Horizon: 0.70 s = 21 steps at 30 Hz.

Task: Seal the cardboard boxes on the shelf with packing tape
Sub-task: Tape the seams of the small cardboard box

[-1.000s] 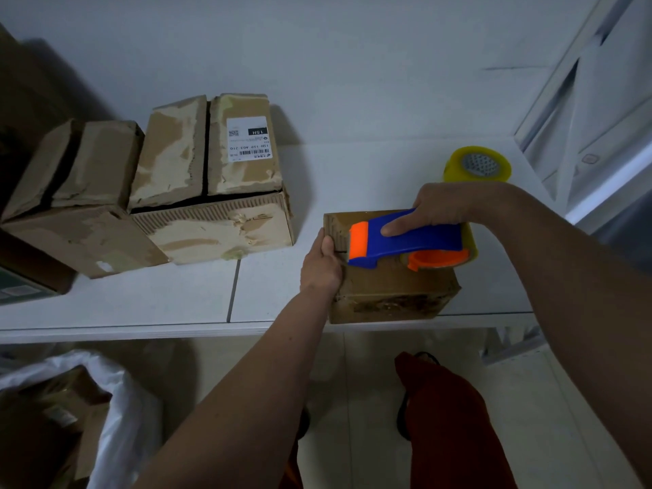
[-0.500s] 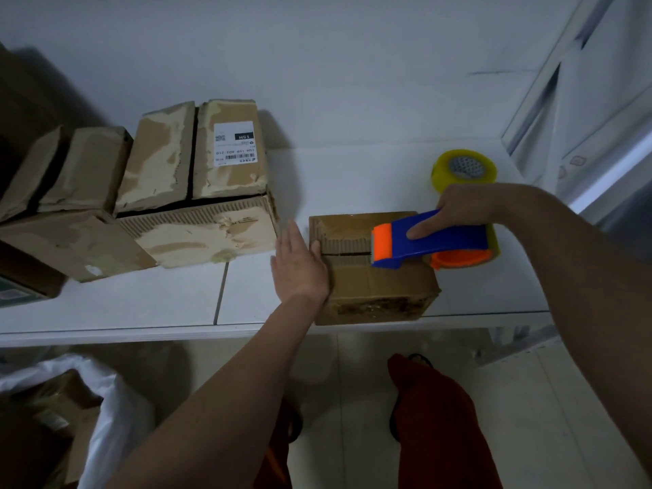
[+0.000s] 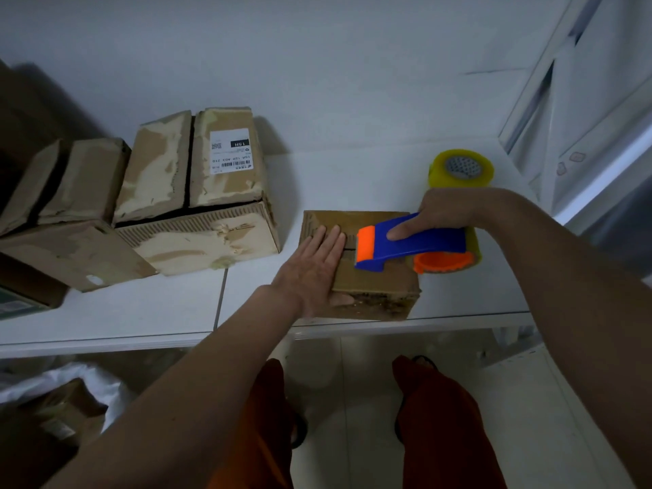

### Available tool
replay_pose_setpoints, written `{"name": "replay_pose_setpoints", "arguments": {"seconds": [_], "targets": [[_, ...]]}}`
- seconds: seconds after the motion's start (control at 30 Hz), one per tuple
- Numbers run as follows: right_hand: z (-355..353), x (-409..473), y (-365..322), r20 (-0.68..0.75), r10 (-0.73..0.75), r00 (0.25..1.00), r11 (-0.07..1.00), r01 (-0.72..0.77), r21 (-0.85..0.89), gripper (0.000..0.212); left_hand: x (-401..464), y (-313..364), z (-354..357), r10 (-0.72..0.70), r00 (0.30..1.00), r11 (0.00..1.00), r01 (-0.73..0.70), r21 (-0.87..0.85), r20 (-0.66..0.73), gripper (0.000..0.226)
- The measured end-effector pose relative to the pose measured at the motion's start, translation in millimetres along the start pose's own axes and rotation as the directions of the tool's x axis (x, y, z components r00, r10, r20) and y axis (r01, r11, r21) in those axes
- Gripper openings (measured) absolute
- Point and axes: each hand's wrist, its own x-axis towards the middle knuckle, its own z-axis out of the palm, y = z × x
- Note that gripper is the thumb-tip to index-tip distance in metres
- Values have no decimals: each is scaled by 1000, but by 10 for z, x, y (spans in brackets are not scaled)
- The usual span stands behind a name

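Head view: your left hand (image 3: 314,268) lies flat, fingers straight, pressing the top of the small box (image 3: 374,277) at the shelf's (image 3: 106,312) front edge. Your right hand (image 3: 446,211) grips the blue-orange tape dispenser (image 3: 411,247), index finger along its top, nose on the box seam just beside your left fingertips. Risk: the cutter end is close to those fingers, so a pull leftward could nick them. The box sits at the shelf lip, and a hard drag could slide it off. Two larger boxes (image 3: 190,192) lie open-seamed to the left; a spare tape roll (image 3: 460,169) sits behind.
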Motion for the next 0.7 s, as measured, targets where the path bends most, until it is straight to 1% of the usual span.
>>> {"name": "replay_pose_setpoints", "arguments": {"seconds": [0.07, 0.23, 0.37, 0.47, 0.53, 0.63, 0.7], "targets": [[-19, 13, -20, 12, 8, 1000, 1000, -8, -12, 56, 35, 17, 12, -18, 1000, 999, 18, -29, 4, 114], [-39, 15, 122, 46, 23, 999, 999, -24, 27, 55, 34, 22, 55, -31, 997, 999, 29, -38, -72, 113], [-117, -58, 278, 54, 46, 997, 999, -46, -1, 56, 24, 39, 41, -44, 997, 999, 42, -27, -68, 111], [-163, -116, 437, 32, 65, 997, 997, -66, 36, 54, 38, 51, 19, -52, 996, 998, 50, -28, -66, 112], [-129, -107, 504, 20, 50, 999, 996, -52, 73, 53, 47, 72, 2, -72, 996, 997, 70, -29, -56, 115], [-85, -74, 556, 8, 41, 999, 991, -42, 126, 51, 88, 189, -50, -138, 989, 990, 136, -27, -49, 125], [-90, -64, 567, -3, 40, 999, 990, -39, 134, 51, 169, 362, -99, -136, 989, 990, 135, -30, -53, 129]]}}
